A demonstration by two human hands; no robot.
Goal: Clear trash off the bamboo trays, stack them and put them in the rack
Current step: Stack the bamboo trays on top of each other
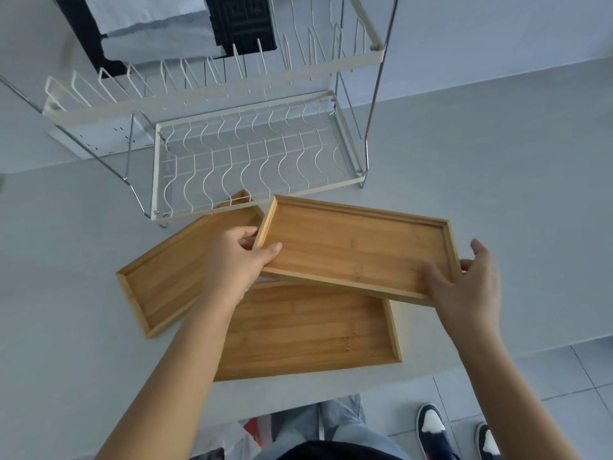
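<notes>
A: Start at the hands. What is the left hand doing?

B: It grips the short left end of the upper bamboo tray, thumb on top of the rim, fingers curled over and under the edge. From the middle of the view it sits at about nine o'clock.

A: And the right hand?

B: At about three o'clock, at the tray's near right corner. The thumb lies on the inside floor of the tray, one fingertip shows past the far side of the corner, and the other fingers are spread, pointing up. It looks like a loose hold on that corner, with most fingers not closed on it.

A: How does that tray sit?

B: Lifted, open side up and bare inside, skewed so its long side runs from ten o'clock to four o'clock. It overlaps the two others.

A: Where are those?

B: A second tray lies flat on the grey counter at six o'clock, partly under the held one. A third tray lies at eight o'clock, angled, its far end tucked under the front of the rack. Both look bare.

A: The rack?

B: A white wire dish rack with two tiers stands at twelve o'clock, just beyond the trays. Nothing sits in its lower basket.

A: Anything nearer?

B: At five o'clock, tiled floor and a pair of dark shoes with white toes.
</notes>
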